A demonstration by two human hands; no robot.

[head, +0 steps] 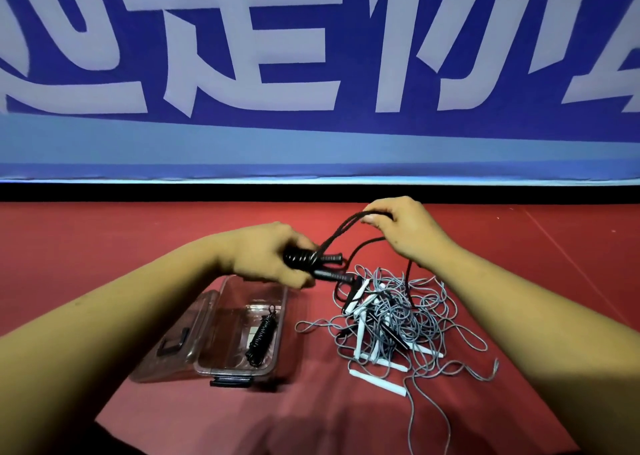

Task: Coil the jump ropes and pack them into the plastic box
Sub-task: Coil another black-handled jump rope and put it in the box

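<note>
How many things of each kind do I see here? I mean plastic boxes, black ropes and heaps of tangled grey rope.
Plastic box: 1
Black ropes: 2 (coiled rope inside the box; held rope in the left hand and right hand)
Grey rope heap: 1, its ropes too tangled to count
Total: 4

We see a black corded jump rope (299, 257) with black handles (332, 257), a pile of grey jump ropes (398, 316) with white handles (377, 382), a clear plastic box (221, 336) with black latch (230, 382), red floor (104, 246), blue banner (277, 122) bearing white characters (249, 89).
</note>
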